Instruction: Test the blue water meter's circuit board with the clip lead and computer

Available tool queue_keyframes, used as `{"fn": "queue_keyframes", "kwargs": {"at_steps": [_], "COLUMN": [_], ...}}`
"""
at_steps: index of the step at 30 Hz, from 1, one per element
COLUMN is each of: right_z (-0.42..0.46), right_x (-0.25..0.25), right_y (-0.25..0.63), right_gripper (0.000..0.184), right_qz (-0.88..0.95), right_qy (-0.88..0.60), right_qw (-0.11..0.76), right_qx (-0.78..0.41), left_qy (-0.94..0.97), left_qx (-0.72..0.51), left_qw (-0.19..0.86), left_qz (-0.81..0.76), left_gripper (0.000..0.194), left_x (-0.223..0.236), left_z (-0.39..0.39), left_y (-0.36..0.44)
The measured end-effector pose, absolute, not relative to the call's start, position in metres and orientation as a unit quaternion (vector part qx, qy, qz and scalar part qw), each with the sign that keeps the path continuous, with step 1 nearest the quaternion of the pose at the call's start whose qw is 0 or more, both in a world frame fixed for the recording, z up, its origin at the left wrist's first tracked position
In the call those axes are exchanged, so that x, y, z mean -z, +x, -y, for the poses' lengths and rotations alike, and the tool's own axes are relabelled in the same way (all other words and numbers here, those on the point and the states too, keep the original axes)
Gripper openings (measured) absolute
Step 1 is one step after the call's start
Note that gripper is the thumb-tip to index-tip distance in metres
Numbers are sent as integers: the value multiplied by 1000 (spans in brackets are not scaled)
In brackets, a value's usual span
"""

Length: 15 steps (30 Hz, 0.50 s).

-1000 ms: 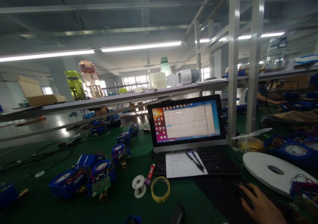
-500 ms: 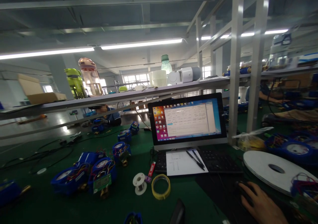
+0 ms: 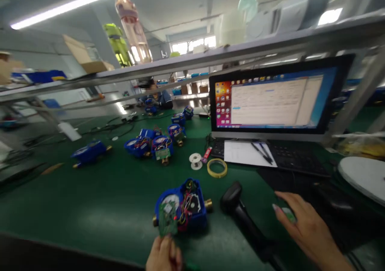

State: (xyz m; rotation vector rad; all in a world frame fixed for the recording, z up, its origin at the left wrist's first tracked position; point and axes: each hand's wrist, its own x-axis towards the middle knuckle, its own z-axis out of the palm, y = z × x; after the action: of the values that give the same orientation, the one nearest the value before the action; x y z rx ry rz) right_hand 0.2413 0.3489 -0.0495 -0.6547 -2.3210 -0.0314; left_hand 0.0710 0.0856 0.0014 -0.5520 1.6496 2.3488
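Observation:
My left hand (image 3: 164, 254), at the bottom of the view, has its fingers closed at the lower edge of a green circuit board (image 3: 168, 219). Wires run from this board to a blue water meter (image 3: 192, 209) with brass fittings, its housing uncovered. My right hand (image 3: 308, 229) is over the table with thumb and fingers apart, holding nothing I can see. A small pale thing beneath its fingers is too blurred to name. Between my hands lies a black barcode scanner (image 3: 246, 219). The black computer mouse (image 3: 333, 197) sits to the right of my right hand.
A monitor (image 3: 270, 98) stands behind a keyboard (image 3: 297, 156) bearing paper (image 3: 246, 154) and pens. Solder wire (image 3: 195, 161) and yellow tape (image 3: 217, 168) lie nearby. Several blue meters (image 3: 162, 148) stand farther back. A shelf (image 3: 180, 64) spans above; a person (image 3: 161, 96) sits beyond.
My right hand has left the mouse and moved left. My left hand has come into view at the circuit board. The view has turned down and left, showing more of the near meter and scanner.

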Motion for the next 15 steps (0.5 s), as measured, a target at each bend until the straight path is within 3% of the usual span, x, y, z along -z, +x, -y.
{"fn": "queue_keyframes", "kwargs": {"at_steps": [3,10,15], "right_z": [-290,-284,-304], "right_x": [51,81,70], "right_y": [208,175,174], "right_gripper": [49,53,50], "right_qz": [944,946,927], "right_qy": [-185,-268,-272], "right_qw": [269,183,160], "right_qx": [-46,-23,-203], "left_qy": [-134,-114,-122], "left_qx": [-821,-825,-832], "left_qw": [145,137,139], "left_qz": [-535,-536,-523], "left_gripper": [56,46,46], "left_x": [5,3,5], "left_z": [-81,-80,-79], "left_y": [69,70,70]}}
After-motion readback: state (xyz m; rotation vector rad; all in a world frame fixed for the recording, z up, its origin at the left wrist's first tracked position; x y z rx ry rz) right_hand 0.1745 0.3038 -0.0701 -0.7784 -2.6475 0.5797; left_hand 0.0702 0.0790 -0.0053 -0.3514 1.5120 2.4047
